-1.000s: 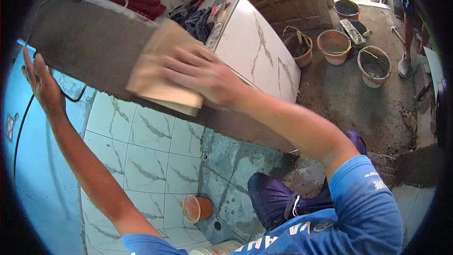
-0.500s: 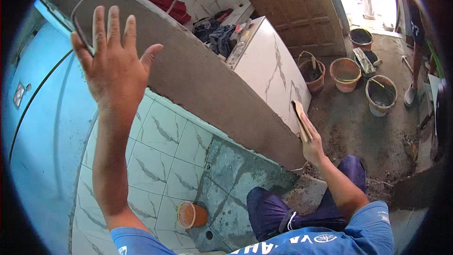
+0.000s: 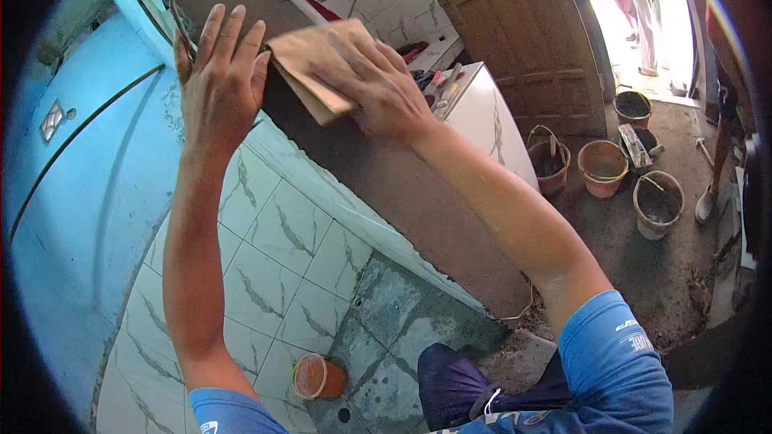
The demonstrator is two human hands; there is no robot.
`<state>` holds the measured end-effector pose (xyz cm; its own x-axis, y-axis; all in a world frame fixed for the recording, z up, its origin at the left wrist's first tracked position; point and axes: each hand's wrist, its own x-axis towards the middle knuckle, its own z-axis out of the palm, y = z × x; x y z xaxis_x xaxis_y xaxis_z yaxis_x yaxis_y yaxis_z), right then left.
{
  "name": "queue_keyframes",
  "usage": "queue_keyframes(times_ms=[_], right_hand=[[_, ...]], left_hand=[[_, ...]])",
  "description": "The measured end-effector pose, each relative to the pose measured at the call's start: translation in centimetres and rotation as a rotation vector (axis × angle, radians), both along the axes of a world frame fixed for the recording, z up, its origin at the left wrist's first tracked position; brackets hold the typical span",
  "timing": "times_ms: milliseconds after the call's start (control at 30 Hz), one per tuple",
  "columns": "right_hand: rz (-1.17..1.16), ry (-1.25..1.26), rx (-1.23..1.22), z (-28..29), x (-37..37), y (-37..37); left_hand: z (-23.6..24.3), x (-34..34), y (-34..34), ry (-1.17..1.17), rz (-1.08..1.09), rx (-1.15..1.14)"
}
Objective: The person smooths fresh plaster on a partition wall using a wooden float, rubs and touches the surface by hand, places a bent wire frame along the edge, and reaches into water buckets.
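Note:
My left hand (image 3: 221,80) is stretched flat with its fingers apart near the upper end of a grey-plastered wall (image 3: 402,185), beside a bent metal rod (image 3: 178,4). Close to its thumb, my right hand (image 3: 378,84) is closed on a folded piece of tan cardboard (image 3: 301,84). It is pressed or held against the plastered face; actual contact is hard to make out. My right fingers lie over the cardboard and are slightly smeared by motion.
Marble-patterned tiles (image 3: 265,217) and an orange bucket (image 3: 319,376) lie below on the left. At right stand several mortar buckets (image 3: 601,169), a trowel (image 3: 635,147) and a shovel (image 3: 704,193). A wooden door (image 3: 523,40) is behind; people (image 3: 643,16) stand outside.
My right hand has swept up and left along the plastered wall with the cardboard, from its lower right end to beside my left hand. The view has shifted slightly.

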<state>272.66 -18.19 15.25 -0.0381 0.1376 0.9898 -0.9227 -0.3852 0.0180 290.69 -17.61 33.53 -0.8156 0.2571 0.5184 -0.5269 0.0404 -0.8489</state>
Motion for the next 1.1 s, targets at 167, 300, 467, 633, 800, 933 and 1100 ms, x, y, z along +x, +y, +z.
queue_keyframes(times_ms=[167, 300, 467, 633, 800, 933, 1100], right_hand=[[0.044, 0.089, 0.281, -8.1, 1.3, -1.0], [0.137, -0.014, 0.637, -30.2, 4.3, 7.0], [0.156, -0.352, 0.671, -39.1, 3.9, 13.4], [0.068, -0.069, 0.380, -15.8, -0.1, 7.2], [0.056, 0.168, 0.097, -3.4, 1.6, 1.1], [-0.027, 0.139, 0.566, -18.0, 4.1, 2.7], [0.123, -0.110, 1.012, -44.7, 6.4, 12.6]], left_hand=[[0.7, 0.5, -2.5, 0.066, -0.057, -0.020], [0.5, 0.3, -2.5, 0.105, 0.114, -0.111], [-0.3, -0.8, -0.6, 0.154, 0.380, -0.149], [-0.4, -1.1, 0.6, 0.147, 0.431, -0.156], [0.3, -0.8, 0.3, 0.094, 0.460, -0.236], [0.3, -0.7, -0.1, 0.118, 0.574, -0.308], [-0.5, -1.9, 0.3, 0.192, 0.745, -0.358]])
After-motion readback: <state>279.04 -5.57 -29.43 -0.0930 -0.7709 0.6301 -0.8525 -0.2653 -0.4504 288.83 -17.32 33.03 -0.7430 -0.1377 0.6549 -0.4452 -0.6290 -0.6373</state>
